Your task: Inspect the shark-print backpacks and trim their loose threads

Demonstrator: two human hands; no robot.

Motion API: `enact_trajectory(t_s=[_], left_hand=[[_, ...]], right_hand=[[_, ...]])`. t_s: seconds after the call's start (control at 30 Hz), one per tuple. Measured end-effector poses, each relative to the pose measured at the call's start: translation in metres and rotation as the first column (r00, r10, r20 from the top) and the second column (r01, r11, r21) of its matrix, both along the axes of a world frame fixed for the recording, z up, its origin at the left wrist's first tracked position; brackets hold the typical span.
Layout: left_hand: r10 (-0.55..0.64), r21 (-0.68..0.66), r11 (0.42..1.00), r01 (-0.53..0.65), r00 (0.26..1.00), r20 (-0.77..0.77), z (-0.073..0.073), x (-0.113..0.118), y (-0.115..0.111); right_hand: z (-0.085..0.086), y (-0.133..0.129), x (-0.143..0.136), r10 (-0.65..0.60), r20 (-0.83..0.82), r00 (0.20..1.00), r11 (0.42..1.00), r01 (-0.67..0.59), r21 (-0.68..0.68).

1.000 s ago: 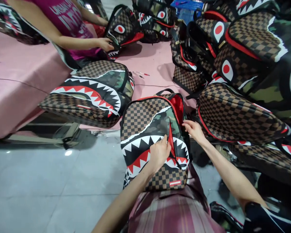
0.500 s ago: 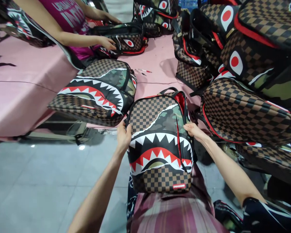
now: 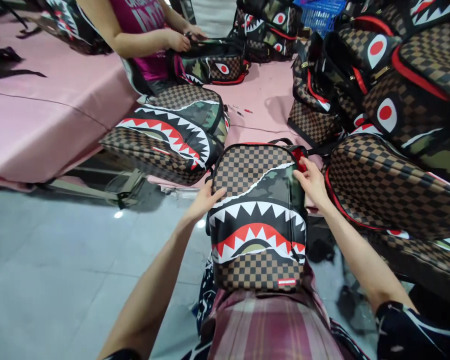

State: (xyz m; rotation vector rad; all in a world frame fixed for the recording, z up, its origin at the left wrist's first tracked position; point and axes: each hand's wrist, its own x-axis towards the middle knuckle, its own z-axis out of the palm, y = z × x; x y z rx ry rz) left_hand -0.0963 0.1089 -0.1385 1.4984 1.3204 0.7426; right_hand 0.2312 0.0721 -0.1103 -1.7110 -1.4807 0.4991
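Note:
A checkered backpack (image 3: 260,215) with a camouflage patch and a shark-mouth print stands upright at my lap, against the table edge. My left hand (image 3: 206,200) grips its left side, thumb over the front panel and fingers behind. At the upper right side my right hand (image 3: 309,177) holds the edge near the red lining of the top opening. The front slit pocket looks closed, and a small red label sits at the bottom right.
Another shark-mouth backpack (image 3: 172,132) lies on the pink table (image 3: 262,95) to the left. Several checkered bags (image 3: 397,180) are piled on the right. A co-worker in a magenta shirt (image 3: 138,25) handles a bag (image 3: 213,62). Pens and a blue basket (image 3: 318,15) lie beyond.
My right hand has moved up toward the backpack's top corner. The red-edged slit on its front has closed up. The view has shifted, and the co-worker's hands have come together above their bag.

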Motion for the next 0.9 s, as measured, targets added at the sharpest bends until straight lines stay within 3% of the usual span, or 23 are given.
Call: enact_trajectory(t_s=[0.07,0.1,0.2,0.27,0.37,0.5,0.6,0.8,0.9], left_hand=[[0.087,0.055,0.996,-0.076,0.966,-0.242,-0.008,0.003,-0.001],[0.132,0.077,0.991,-0.113,0.932,-0.338,-0.012,0.006,-0.002],[0.206,0.136,0.978,-0.159,0.854,-0.477,-0.019,0.014,-0.005],[0.213,0.163,0.975,-0.149,0.833,-0.510,-0.020,0.018,-0.005],[0.189,0.170,0.979,-0.114,0.820,-0.540,-0.019,0.020,-0.004],[0.136,0.181,0.982,-0.043,0.829,-0.543,-0.018,0.018,-0.003],[0.069,0.181,0.983,0.039,0.832,-0.550,-0.018,0.017,-0.003],[-0.020,0.121,0.988,0.101,0.840,-0.542,-0.019,0.016,0.000],[-0.016,0.092,0.994,0.061,0.903,-0.430,-0.026,0.010,0.001]], right_hand=[[-0.003,-0.038,-0.011,0.059,0.161,0.985,0.998,-0.056,-0.019],[-0.007,-0.064,-0.015,0.152,0.209,0.966,0.986,-0.134,-0.096],[-0.026,-0.140,-0.024,0.421,0.351,0.837,0.893,-0.313,-0.323],[-0.039,-0.173,-0.028,0.469,0.459,0.754,0.867,-0.293,-0.404],[-0.050,-0.188,-0.027,0.428,0.540,0.725,0.886,-0.219,-0.408],[-0.048,-0.177,-0.017,0.464,0.605,0.647,0.886,-0.345,-0.310],[-0.043,-0.150,-0.010,0.453,0.647,0.614,0.883,-0.411,-0.228],[-0.026,-0.034,0.000,0.309,0.590,0.746,0.949,-0.283,-0.138],[-0.015,0.016,0.006,0.264,0.484,0.834,0.964,-0.234,-0.123]])
